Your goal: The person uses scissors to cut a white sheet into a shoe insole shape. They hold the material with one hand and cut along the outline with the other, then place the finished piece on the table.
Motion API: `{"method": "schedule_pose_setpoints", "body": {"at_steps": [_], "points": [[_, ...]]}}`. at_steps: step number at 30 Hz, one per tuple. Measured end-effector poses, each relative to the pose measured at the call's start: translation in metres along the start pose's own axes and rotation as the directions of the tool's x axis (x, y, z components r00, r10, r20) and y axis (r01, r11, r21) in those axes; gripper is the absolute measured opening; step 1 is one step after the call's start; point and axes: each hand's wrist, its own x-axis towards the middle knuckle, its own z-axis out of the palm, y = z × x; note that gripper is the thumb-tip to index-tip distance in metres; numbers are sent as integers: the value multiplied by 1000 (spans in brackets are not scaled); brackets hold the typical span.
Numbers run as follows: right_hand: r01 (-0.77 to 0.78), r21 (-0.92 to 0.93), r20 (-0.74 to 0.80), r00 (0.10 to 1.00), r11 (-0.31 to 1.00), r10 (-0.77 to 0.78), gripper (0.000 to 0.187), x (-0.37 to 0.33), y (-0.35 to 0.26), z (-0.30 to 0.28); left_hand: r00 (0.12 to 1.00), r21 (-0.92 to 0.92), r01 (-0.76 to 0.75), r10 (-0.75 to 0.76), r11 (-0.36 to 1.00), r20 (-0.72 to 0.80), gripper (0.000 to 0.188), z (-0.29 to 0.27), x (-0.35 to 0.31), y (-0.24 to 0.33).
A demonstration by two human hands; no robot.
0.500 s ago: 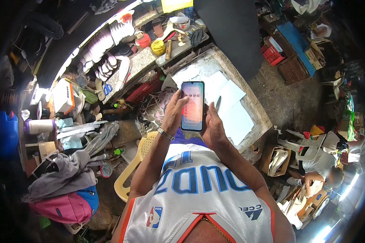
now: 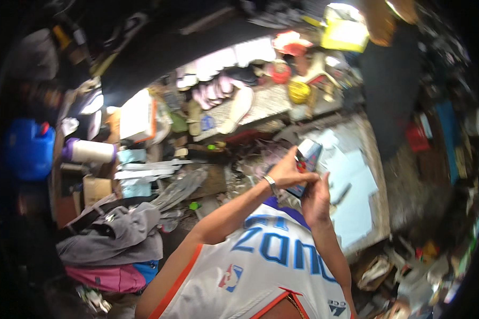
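A smartphone (image 2: 312,155) with a lit, colourful screen is tilted in front of my body, blurred by motion. My left hand (image 2: 288,173), with a metal-banded watch (image 2: 270,184) at the wrist, grips it from the left, the thumb reaching across the lower screen. Against the phone's lower right edge is my right hand (image 2: 316,199), closed around it, its fingers mostly hidden. Behind the hands, pale blue paper sheets (image 2: 356,178) lie on a worktable (image 2: 379,212). A dark, slim, pen-like tool (image 2: 341,194) rests on the sheets, beside my right hand.
A cluttered bench (image 2: 269,109) at the back bears pale shoe soles (image 2: 238,109) and a yellow container (image 2: 299,92). On the left are a thread spool (image 2: 93,151), a blue jug (image 2: 31,149), a grey cloth (image 2: 117,234) and a pink bag (image 2: 109,277).
The view has swung left, so everything sits further right in the picture. The phone has gone from upright to tilted, and my left thumb now stretches across it towards my right hand.
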Motion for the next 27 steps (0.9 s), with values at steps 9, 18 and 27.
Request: {"method": "schedule_pose_setpoints", "body": {"at_steps": [9,18,27], "points": [[-247,-389,-123,969,888,216,82,16,16,-12,925,-361,240,-325,901,-196,117,-42,-14,-120],[-399,-412,-389,890,819,238,82,-2,23,-70,570,50,200,-75,979,-818,125,-272,7,-193],[-377,-404,-453,874,834,176,73,20,27,-63,383,300,372,149,879,-912,87,-432,86,-202]]}}
